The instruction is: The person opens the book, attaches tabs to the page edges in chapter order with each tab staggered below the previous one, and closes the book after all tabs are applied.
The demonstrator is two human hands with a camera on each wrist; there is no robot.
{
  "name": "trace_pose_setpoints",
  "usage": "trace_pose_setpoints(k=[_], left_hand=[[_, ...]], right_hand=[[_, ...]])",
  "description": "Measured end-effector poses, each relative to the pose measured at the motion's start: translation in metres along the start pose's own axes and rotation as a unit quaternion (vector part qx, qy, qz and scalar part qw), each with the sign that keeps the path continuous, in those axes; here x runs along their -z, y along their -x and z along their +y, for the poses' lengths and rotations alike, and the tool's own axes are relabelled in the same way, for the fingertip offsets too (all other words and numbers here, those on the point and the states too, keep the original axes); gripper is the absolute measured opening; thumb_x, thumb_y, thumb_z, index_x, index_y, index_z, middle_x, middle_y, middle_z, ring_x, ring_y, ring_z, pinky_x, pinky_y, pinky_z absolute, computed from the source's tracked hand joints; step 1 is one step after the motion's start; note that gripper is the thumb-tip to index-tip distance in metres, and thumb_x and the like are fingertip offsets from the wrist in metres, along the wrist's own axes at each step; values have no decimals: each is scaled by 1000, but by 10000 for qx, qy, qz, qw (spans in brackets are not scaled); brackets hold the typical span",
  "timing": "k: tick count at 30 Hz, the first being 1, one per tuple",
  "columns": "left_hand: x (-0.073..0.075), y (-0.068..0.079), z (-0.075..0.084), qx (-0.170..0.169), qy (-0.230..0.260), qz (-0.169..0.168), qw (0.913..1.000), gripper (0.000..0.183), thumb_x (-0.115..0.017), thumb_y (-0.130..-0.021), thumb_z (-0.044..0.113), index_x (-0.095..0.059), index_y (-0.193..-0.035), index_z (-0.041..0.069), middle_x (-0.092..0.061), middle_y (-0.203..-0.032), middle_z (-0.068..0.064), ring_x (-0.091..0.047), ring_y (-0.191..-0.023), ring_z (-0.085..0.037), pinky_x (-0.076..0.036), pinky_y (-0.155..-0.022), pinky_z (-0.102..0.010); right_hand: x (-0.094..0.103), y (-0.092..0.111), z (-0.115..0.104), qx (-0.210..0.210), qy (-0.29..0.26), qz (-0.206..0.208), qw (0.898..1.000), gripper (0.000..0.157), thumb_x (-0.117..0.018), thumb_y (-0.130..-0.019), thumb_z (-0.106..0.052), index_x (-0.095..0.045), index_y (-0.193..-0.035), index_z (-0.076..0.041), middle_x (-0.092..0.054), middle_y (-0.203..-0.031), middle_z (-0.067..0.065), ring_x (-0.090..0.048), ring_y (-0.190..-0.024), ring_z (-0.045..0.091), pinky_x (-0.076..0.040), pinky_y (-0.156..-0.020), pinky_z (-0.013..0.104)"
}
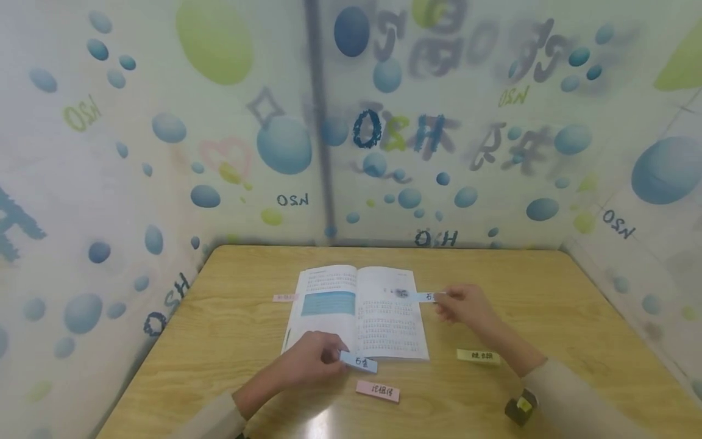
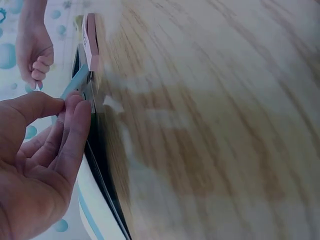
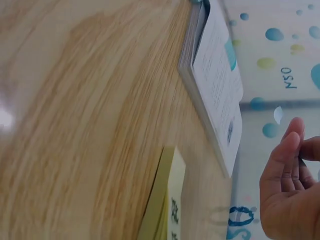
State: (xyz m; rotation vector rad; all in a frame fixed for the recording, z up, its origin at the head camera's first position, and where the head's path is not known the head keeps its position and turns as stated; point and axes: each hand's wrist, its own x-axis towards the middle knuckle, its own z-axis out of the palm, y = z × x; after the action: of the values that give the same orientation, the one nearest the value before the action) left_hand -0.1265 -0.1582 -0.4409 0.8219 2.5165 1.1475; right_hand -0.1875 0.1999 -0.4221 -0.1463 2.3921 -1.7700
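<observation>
An open book lies on the wooden table. My left hand, by its lower edge, pinches a pad of blue sticky notes with handwriting on it. That blue pad also shows between thumb and fingers in the left wrist view. At the right page's outer edge, my right hand pinches the end of a blue sticky note, whose other end meets the page. In the right wrist view the right hand has thumb and fingertips together.
A pink sticky-note pad lies in front of the book, and a yellow pad lies to its right. A pink note sticks out from the left page. Patterned walls enclose the table.
</observation>
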Motion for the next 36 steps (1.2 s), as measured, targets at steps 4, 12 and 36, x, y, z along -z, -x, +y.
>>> trace_pose_setpoints(k=[4, 12, 36], left_hand=[[0, 4, 0, 53, 46, -31, 10000, 13, -77, -85, 9, -73, -98, 9, -65, -73, 14, -61, -69, -4, -52, -70, -25], [3, 13, -6, 147, 58, -66, 9999, 17, -76, -85, 10, -71, -101, 8, -67, -72, 13, -61, -67, -4, -52, -67, -25], [-7, -62, 13, -166, -1875, -166, 9820, 38, -65, -99, 21, -62, -136, 11, -61, -135, -4, -51, -131, -22, -37, -112, -40]], right_hand=[[5, -5, 7, -138, 99, 129, 9998, 29, -63, -102, -16, -66, -109, 12, -70, -86, 13, -66, -74, 22, -59, -66, 32], [7, -5, 8, -259, 273, 192, 9991, 30, -64, -101, -16, -66, -110, 12, -71, -88, 15, -68, -76, 24, -60, -69, 33], [16, -21, 15, -398, 347, 257, 9983, 29, -64, -101, -19, -68, -109, 9, -71, -89, 11, -68, -79, 22, -60, -73, 32]])
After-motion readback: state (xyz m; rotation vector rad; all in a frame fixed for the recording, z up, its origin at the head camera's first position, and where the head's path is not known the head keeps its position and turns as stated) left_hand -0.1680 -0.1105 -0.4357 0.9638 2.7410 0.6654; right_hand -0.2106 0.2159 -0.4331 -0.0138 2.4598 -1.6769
